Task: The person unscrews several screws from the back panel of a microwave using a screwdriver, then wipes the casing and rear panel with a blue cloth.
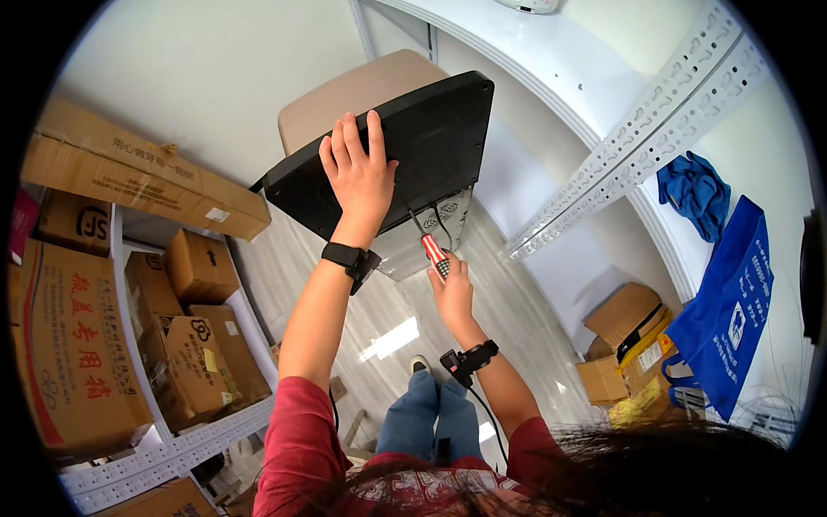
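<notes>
A black rectangular panel with rounded corners is tilted atop a metal cased unit with round vents and a black cable. My left hand lies on the panel, fingers apart and reaching toward its upper edge. My right hand is closed on the red-and-white striped handle of a screwdriver; its shaft reaches up to the panel's lower edge, where the tip is hard to make out. A beige padded piece stands behind the panel.
Cardboard boxes fill shelving at the left, with a long box above. A white perforated post rises at the right beside a shelf, blue cloth, a blue bag and more boxes. The floor is light.
</notes>
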Available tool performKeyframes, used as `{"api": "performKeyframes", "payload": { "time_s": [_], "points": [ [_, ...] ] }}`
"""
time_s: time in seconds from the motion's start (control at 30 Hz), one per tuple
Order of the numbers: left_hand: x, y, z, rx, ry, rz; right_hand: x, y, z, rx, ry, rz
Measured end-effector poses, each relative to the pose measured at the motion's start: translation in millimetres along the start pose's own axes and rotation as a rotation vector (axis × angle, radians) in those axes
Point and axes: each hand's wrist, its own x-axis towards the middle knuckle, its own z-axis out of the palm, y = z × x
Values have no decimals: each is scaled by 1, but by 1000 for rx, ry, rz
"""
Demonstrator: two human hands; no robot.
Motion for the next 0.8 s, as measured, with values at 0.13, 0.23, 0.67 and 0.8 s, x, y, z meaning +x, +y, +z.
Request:
{"api": "performKeyframes", "payload": {
  "time_s": [0.13, 0.23, 0.67, 0.8],
  "points": [
    [0, 1, 0, 1, 12, 0, 8, -2, 7, 412, -105, 442],
    [0, 0, 0, -18, 12, 8, 9, 5, 1, 401, -13, 372],
    [-1, -4, 2, -8, -11, -2, 12, -7, -17, 362, -130, 510],
    [-1, -5, 1, -17, -25, -1, -6, -8, -6, -75, 145, -89]
  ]
}}
